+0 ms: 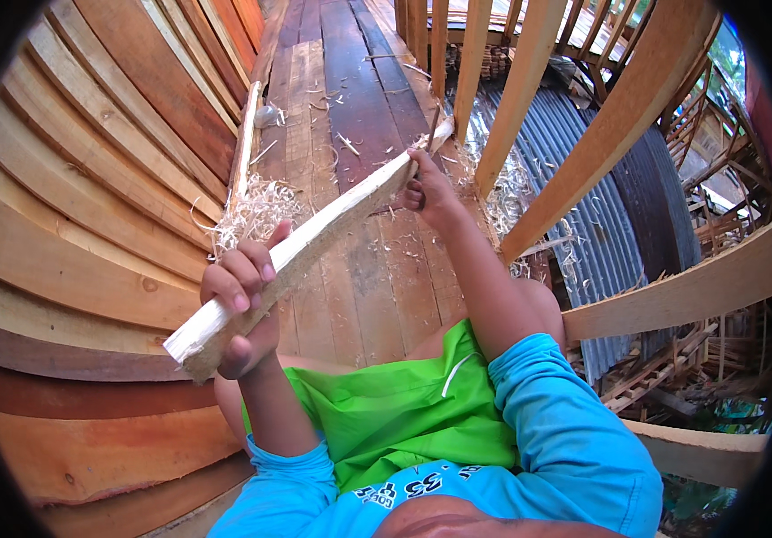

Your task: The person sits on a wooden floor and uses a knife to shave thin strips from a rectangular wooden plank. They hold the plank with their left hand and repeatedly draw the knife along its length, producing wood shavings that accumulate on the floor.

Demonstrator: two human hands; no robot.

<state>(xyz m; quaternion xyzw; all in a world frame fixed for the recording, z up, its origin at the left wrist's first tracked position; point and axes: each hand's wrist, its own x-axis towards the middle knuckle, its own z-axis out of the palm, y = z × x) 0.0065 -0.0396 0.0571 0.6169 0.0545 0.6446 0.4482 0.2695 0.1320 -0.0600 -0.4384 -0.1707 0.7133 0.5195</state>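
Note:
I hold a long pale wooden stick (332,220), freshly shaved, slanting from lower left up to the right. My left hand (242,300) is wrapped round its near end. My right hand (426,188) grips the far part, with a thin blade-like tool tip (440,133) poking out beyond the fingers; the tool itself is mostly hidden. My blue sleeves and green shorts fill the bottom of the view.
A plank floor (350,99) strewn with wood shavings (256,211) runs ahead. A stacked plank wall (90,179) curves along the left. Another loose stick (244,143) lies by it. Slanted wooden railings (583,152) and corrugated metal sheets (601,224) stand on the right.

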